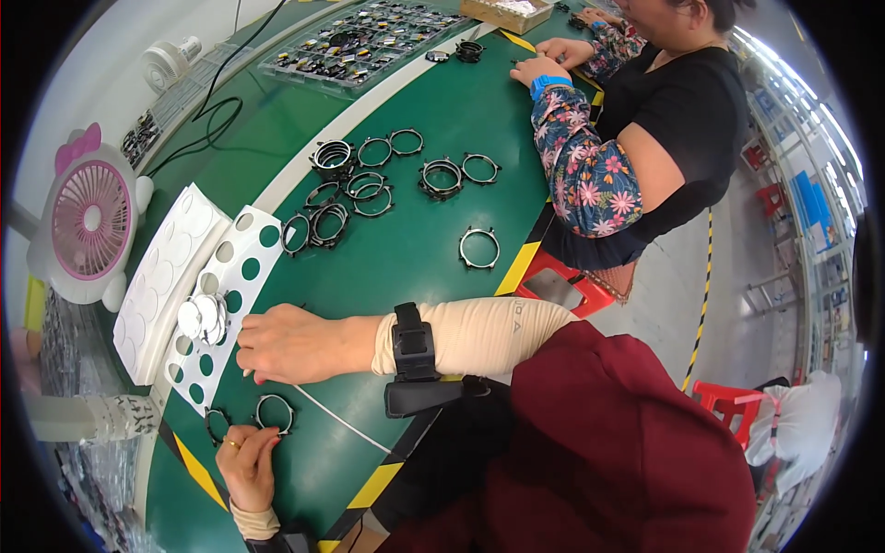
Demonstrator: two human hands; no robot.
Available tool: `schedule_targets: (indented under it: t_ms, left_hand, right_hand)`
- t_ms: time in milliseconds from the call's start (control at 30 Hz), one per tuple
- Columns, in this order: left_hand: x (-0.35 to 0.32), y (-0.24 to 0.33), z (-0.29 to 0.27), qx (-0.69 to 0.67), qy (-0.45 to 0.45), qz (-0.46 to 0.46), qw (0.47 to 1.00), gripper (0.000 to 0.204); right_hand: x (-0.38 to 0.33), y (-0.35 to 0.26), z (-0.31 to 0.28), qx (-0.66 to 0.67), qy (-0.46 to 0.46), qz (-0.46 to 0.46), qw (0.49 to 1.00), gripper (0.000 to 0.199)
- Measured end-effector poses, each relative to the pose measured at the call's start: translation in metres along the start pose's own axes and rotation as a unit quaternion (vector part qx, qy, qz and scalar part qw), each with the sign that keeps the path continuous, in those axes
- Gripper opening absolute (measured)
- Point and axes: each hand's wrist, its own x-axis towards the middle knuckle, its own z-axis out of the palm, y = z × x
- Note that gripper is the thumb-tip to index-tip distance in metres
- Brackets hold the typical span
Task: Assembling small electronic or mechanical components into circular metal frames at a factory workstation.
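My left hand (246, 468), with a ring on one finger, pinches the lower edge of a black round watch case ring (275, 415) between thumb and finger. Another such watch case ring (218, 425) lies just beside it. My right hand (293, 346) is closed with curled fingers by a stack of white discs (202, 319). A small pale tip shows under its fingers, too hidden to name. Under the discs lies a white sheet with round holes (195, 392), next to a white stack of sheets with round outlines (166, 286).
Several black watch case rings (354, 189) lie in groups farther up the green table (369, 276). A thin white strip (343, 420) runs near my right wrist. A pink and white fan (92, 221) stands at left. A co-worker's hand (542, 69) works at the far right, near a parts tray (355, 51).
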Motion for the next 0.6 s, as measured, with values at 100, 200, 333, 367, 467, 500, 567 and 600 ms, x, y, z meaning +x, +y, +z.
schedule_targets:
  t_ms: [100, 200, 333, 367, 467, 500, 567, 600]
  left_hand:
    - [-0.004, 0.0, -0.003, 0.015, 0.006, -0.012, 1.0, 0.015]
    - [-0.009, 0.0, -0.006, -0.002, 0.0, -0.03, 1.0, 0.015]
    - [-0.015, -0.002, -0.005, -0.004, 0.034, -0.004, 0.999, 0.014]
    - [-0.017, -0.003, -0.007, 0.0, 0.052, 0.013, 0.999, 0.014]
    - [-0.034, -0.006, -0.023, -0.003, 0.059, 0.008, 0.998, 0.013]
    - [-0.044, -0.007, -0.026, -0.002, 0.063, -0.001, 0.998, 0.012]
    - [-0.063, -0.014, -0.037, 0.008, 0.071, 0.002, 0.997, 0.012]
    - [-0.069, -0.03, -0.038, 0.01, 0.068, 0.01, 0.998, 0.011]
  right_hand:
    - [0.001, -0.003, 0.0, -0.027, -0.013, -0.015, 0.999, 0.018]
    - [0.001, -0.01, 0.0, -0.037, -0.021, -0.024, 0.999, 0.019]
    - [0.006, -0.022, -0.006, -0.034, 0.027, -0.034, 0.998, 0.018]
    - [0.011, -0.026, -0.01, -0.034, 0.077, -0.042, 0.996, 0.018]
    - [0.03, -0.052, -0.02, 0.006, 0.196, -0.027, 0.98, 0.016]
    - [0.038, -0.067, -0.025, 0.048, 0.264, -0.002, 0.963, 0.015]
    - [0.054, -0.095, -0.043, 0.067, 0.305, -0.001, 0.95, 0.012]
    - [0.055, -0.098, -0.054, 0.074, 0.282, 0.032, 0.956, 0.017]
